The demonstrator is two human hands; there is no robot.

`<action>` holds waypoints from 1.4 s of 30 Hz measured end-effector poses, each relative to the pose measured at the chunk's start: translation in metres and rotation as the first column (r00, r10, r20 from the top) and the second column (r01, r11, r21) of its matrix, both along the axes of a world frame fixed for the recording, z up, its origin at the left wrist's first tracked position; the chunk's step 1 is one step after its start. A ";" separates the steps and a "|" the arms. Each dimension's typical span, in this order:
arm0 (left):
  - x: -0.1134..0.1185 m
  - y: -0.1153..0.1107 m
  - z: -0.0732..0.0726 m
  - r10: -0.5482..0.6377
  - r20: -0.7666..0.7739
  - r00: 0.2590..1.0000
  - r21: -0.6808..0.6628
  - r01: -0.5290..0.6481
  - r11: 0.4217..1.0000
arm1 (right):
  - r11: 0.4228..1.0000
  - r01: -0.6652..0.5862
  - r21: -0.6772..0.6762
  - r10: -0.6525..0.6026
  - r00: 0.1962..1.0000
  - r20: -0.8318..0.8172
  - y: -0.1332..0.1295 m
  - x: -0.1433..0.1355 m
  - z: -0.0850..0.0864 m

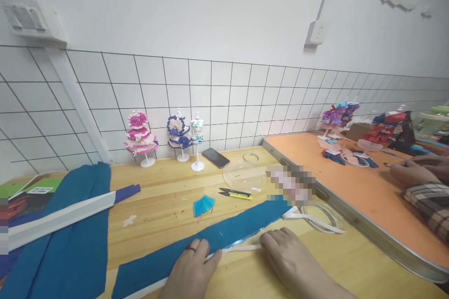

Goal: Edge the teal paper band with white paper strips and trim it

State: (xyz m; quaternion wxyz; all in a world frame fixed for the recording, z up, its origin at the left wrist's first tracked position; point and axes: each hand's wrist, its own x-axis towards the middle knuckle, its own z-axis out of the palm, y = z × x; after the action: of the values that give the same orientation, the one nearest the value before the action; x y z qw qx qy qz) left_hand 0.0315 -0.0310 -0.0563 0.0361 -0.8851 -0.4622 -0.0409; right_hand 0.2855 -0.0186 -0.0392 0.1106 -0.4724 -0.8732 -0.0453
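Pale wooden tabletop [154, 217] adjoins a white wall [196, 9] marked with a black grid. One long blue fabric strip [231, 228] lies diagonally across the tabletop's front; a narrow white fabric band [245, 247] runs along its near edge. The left hand [191, 268] rests over strip and band, fingers close together, thumb set apart; whether they pinch the band cannot be determined. The right hand [289, 254] covers the band farther right, fingers bent and pressed together; its grip underneath is hidden. Beyond the strip lie a fan-shaped, pleated light-blue fabric piece [203, 206] and yellow-and-black thread snips [242, 195]. One black rectangular smartphone [215, 158] lies near the wall.
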 end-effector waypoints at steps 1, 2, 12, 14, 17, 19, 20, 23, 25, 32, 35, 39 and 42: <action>0.000 0.000 0.000 -0.002 -0.005 1.000 -0.007 0.002 1.000 | 0.998 0.030 -0.049 -0.032 0.998 -0.048 0.001 0.001 0.004; 0.000 0.000 0.000 -0.007 -0.010 1.000 -0.015 0.007 1.000 | 0.992 0.055 -0.114 -0.068 0.991 -0.112 0.002 0.001 0.008; -0.002 0.001 -0.007 -0.059 0.041 0.997 0.146 0.053 0.988 | 0.620 -0.303 -0.724 -0.369 0.702 -0.609 0.016 0.009 0.028; -0.003 0.001 -0.009 -0.069 0.051 0.996 0.178 0.059 0.982 | 0.590 -0.293 -0.752 -0.440 0.665 -0.604 0.022 0.007 0.024; -0.003 0.001 -0.010 -0.073 0.063 0.995 0.183 0.061 0.981 | 0.601 -0.219 -0.769 -0.496 0.652 -0.573 0.032 0.006 0.017; -0.003 0.000 -0.010 -0.069 0.063 0.996 0.170 0.057 0.984 | 0.636 -0.169 -0.753 -0.490 0.666 -0.563 0.037 0.006 0.014; -0.003 0.000 -0.010 -0.068 0.059 0.996 0.168 0.057 0.984 | 0.648 -0.153 -0.746 -0.486 0.670 -0.561 0.039 0.008 0.014; -0.003 0.001 -0.009 -0.064 0.043 0.997 0.168 0.056 0.984 | 0.705 -0.061 -0.706 -0.454 0.727 -0.516 0.042 0.013 0.016; -0.003 0.000 -0.009 -0.065 0.029 0.997 0.164 0.059 0.985 | 0.759 0.027 -0.650 -0.416 0.788 -0.454 0.042 0.015 0.019; -0.004 0.001 -0.010 -0.097 0.005 0.995 0.226 0.093 0.970 | 0.808 0.132 -0.574 -0.391 0.848 -0.356 0.039 0.018 0.018; -0.005 0.004 -0.012 -0.118 0.011 0.993 0.262 0.111 0.959 | 0.817 0.141 -0.558 -0.389 0.850 -0.354 0.038 0.018 0.016; -0.007 0.007 -0.014 -0.156 0.011 0.988 0.298 0.146 0.943 | 0.836 0.146 -0.529 -0.380 0.850 -0.366 0.039 0.018 0.013; -0.007 0.008 -0.017 -0.183 0.019 0.983 0.344 0.165 0.924 | 0.837 0.145 -0.527 -0.381 0.846 -0.373 0.040 0.019 0.011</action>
State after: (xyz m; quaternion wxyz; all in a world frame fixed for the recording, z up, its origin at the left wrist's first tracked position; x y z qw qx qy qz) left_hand 0.0241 -0.0230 -0.0731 0.1734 -0.9016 -0.3686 -0.1456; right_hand 0.3042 0.0211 -0.0278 0.1879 -0.6004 -0.7285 0.2712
